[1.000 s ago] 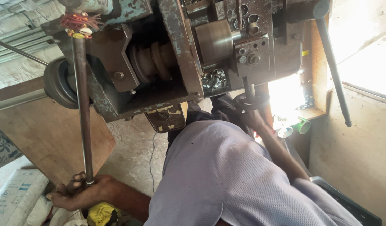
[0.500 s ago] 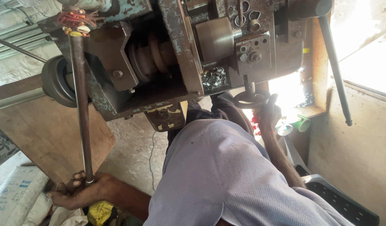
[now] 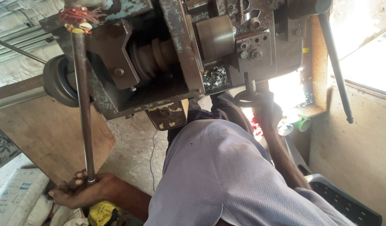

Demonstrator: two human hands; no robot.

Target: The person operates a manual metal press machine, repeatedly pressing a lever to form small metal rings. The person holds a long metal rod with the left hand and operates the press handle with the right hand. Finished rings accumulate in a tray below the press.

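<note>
My left hand [image 3: 82,190] is closed around the lower end of a long steel rod [image 3: 83,109], which runs up to the top of an old blue-grey metal machine [image 3: 176,54]. A red and yellow tassel [image 3: 78,16] hangs at the rod's upper end. My right hand [image 3: 270,113] reaches under the machine and holds a small dark handwheel [image 3: 245,98]. My lilac shirt [image 3: 226,175] fills the lower middle and hides part of my right arm. Small metal rings [image 3: 216,77] lie heaped in the machine beside the handwheel's shaft.
A black lever [image 3: 335,62] hangs at the right by a bright window opening. A green funnel-like piece [image 3: 302,124] sits on the ledge. A wooden board [image 3: 46,134] leans at the left, white sacks [image 3: 17,196] below it. A grey plastic chair [image 3: 343,201] stands at the lower right.
My right hand has shifted slightly up onto the handwheel. The left hand stays on the rod's end. The view has drifted a little.
</note>
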